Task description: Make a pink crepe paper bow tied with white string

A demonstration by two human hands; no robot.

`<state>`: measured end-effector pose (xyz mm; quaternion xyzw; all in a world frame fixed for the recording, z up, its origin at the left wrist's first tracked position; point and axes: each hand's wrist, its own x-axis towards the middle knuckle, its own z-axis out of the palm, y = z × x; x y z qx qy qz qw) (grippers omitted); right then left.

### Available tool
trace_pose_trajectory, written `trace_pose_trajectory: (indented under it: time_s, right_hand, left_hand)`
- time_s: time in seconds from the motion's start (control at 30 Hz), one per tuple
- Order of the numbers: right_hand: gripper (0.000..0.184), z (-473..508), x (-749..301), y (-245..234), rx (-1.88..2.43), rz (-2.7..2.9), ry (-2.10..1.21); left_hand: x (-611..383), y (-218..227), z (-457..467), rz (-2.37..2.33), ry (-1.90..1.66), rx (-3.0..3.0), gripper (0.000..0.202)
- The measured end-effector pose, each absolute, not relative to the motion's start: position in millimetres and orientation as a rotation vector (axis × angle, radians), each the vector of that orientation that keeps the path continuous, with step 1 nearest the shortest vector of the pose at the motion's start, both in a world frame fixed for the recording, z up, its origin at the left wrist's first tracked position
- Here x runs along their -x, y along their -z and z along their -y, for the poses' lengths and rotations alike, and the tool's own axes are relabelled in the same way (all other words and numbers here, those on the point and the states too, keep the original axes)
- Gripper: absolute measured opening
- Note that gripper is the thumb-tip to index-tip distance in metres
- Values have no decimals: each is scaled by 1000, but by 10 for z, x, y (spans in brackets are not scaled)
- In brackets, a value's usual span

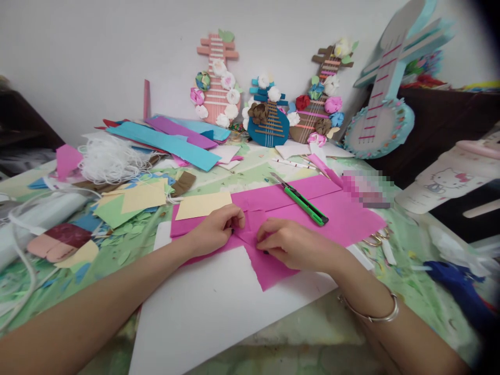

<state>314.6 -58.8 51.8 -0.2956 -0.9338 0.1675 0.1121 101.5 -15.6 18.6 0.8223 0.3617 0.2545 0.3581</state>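
Note:
A strip of magenta crepe paper (269,268) lies between my hands, its torn-looking lower edge over a white board (203,312). My left hand (219,226) is closed, with thumb and fingers pinching the strip's left side. On the other side, my right hand (291,242) pinches the strip too, its fingertips curled together. Larger magenta crepe sheets (339,213) lie under and behind the hands. Across them rests a green utility knife (304,203), blade extended toward the back left. A cream paper piece (203,204) sits just behind my left hand.
White string (113,159), paper scraps (144,195) and folded coloured crepe paper (164,143) crowd the left. Decorated paper lutes (269,122) lean on the wall. At right are gold-handled scissors (377,238), a blue glue gun (457,286) and a white cup (449,177).

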Motion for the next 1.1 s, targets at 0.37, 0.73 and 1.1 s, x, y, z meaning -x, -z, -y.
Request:
trace_pose_trajectory:
  time_s: [0.37,0.73,1.1]
  right_hand:
    - [14,249,-3359,-370,1365,2230,-640]
    - [15,245,-3293,-236,1225,2261,-812]
    - [11,278,-3280,-268,1279,2357,-695]
  left_hand:
    - [-1066,-267,407,-743,-650,-2481,29]
    - [-1053,-205,369,-705,-613,-2554,29]
    - [-1057,-193,326,-808,-683,-2539,25]
